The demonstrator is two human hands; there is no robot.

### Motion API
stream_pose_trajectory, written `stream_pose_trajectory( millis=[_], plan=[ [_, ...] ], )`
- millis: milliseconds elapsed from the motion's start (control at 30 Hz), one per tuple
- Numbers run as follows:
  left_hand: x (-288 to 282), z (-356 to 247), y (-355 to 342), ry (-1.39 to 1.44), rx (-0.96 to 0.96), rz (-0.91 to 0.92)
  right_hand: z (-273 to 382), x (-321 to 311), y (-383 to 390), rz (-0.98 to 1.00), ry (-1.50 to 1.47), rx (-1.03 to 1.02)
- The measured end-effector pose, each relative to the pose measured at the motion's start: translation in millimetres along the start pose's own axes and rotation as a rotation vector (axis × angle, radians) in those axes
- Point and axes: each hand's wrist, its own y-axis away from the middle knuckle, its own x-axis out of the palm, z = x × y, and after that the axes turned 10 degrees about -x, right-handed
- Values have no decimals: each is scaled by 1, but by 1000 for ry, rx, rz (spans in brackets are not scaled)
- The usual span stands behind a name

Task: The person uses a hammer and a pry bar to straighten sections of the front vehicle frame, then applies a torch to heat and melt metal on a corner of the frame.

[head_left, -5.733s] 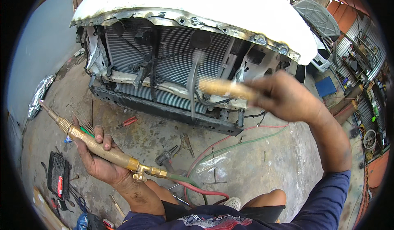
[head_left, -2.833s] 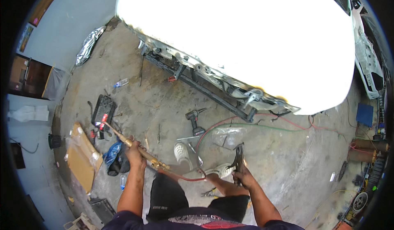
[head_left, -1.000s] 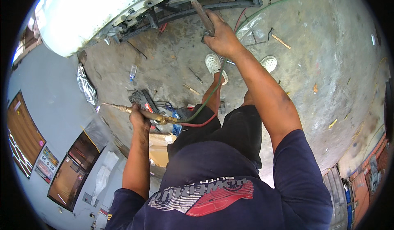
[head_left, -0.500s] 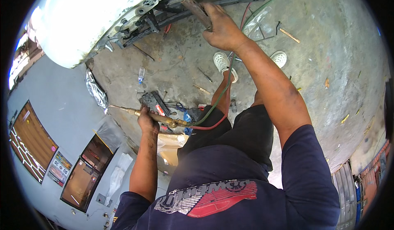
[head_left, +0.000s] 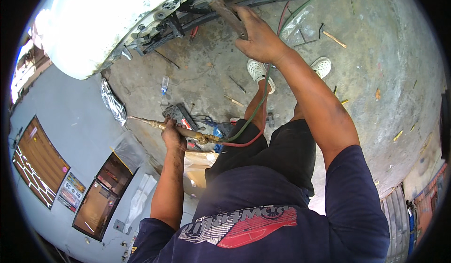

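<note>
My left hand grips a brass gas torch whose thin nozzle points left; a red and a green hose run from its rear past my leg. My right hand reaches up and forward, closed around the wooden handle of a hammer held against the open front frame of a white car. The hammer's head is hidden among the dark front parts. My dark shorts, white shoes and navy shirt fill the lower middle.
On the concrete floor lie a black tool case, a small bottle, rods and scraps, a clear plastic bag, and a silvery crumpled sheet. A grey wall with framed panels stands to the left.
The view has tilted and shifted slightly; my right hand with the hammer has stayed at the car's front frame, and my left hand still carries the torch low at my side.
</note>
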Motion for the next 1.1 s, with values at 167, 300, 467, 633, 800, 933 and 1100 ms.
stream_pose_trajectory(
  millis=[167,300,467,633,800,933,1100],
  plan=[
    [3,1,-1,-22,-1,-2,-9,-13,4,28,-92,89],
    [-1,5,-5,-33,10,33,-21,-18,-3,72,-14,89],
    [-5,6,-11,-22,9,24,-23,-21,-7,39,59,-2],
    [-6,7,-14,-16,3,38,-16,-32,-8,54,-17,51],
    [-2,7,-13,-27,-1,10,-9,-33,-10,105,-14,65],
    [2,8,-11,-24,3,18,-5,-23,-7,116,3,40],
    [3,10,-12,-18,18,30,-7,-8,-5,68,9,23]
  ],
)
